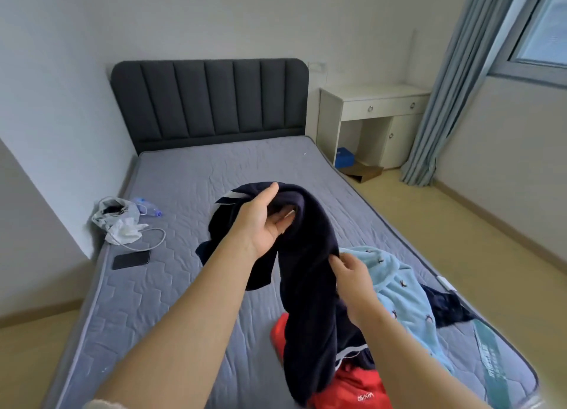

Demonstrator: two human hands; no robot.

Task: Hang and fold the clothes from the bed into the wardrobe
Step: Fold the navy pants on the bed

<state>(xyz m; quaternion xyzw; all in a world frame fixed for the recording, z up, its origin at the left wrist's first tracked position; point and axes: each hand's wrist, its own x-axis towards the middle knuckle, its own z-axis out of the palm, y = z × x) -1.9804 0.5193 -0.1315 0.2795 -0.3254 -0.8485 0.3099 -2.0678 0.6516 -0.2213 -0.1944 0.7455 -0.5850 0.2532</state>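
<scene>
- Left hand raised over the middle of the bed, palm turned towards the camera; thumb lies over the top fold of a navy garment, fingers curled into the cloth beneath, so it grips the fabric
- Right hand lower and to the right, fingertips pinching the navy garment's edge; back of the hand faces the camera
- Navy garment lifted off the mattress at its upper end, draped over the left hand and hanging down in a long fold; white stripe trim shows near the top and again near the bottom hem
- Its lower end hangs onto a red garment at the near edge of the bed; white lettering on the red cloth
- Light blue fleece garment with small dark marks lies just right of the hands, touching the navy one
- Dark patterned cloth pokes out from under the fleece, on the right side
- Grey quilted mattress, bare; dark padded headboard at the far end
- Left edge of the mattress: black phone lying flat, white cable looped beside it, crumpled white plastic bag beyond
- White desk right of the headboard, blue box on the floor under it; blue-grey curtain hangs at the window
</scene>
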